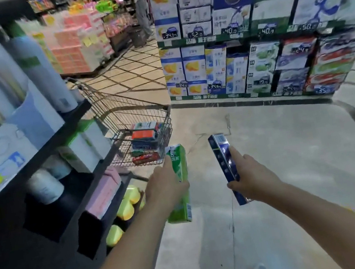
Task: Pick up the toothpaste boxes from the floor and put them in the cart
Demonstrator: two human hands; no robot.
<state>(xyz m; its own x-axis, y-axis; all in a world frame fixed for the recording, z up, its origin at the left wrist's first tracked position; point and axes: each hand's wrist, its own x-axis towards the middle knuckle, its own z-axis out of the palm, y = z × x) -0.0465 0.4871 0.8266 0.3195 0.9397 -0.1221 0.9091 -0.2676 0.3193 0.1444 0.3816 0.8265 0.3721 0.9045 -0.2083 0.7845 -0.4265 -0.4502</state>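
**Two boxes in hand, cart just ahead**

Head view: the person's left hand (167, 187) is wrapped round a green toothpaste box (178, 182), gripping it about the middle, with the box standing nearly upright and its top end close to the near corner of the cart. The right hand (251, 177) grips a dark blue toothpaste box (225, 163) along its lower half, thumb on one side and fingers curled round the other; this box tilts away from the person, its far end up over the bare floor (293, 149). The two boxes are held apart from each other, both in the air and neither touching the cart.

The wire cart (120, 111) stands ahead and to the left, beside a dark shelf unit (53, 227). Inside it, at the near right corner, lies a small heap of boxes (145, 141): an orange-red one on top, dark blue ones under it, and a red one at the bottom against the mesh (how many in all cannot be told through the wire).

The shelf unit holds white packs and tall bottles on the upper level, white and green cartons and paper rolls in the middle, and a pink pack with yellow-green tubs (126, 206) lower down.

Across the aisle a display of stacked cartons (251, 50) carries small price tags. Further back are pink packs piled on a pallet (78, 47), and another person (141, 8) stands beyond them, blurred.
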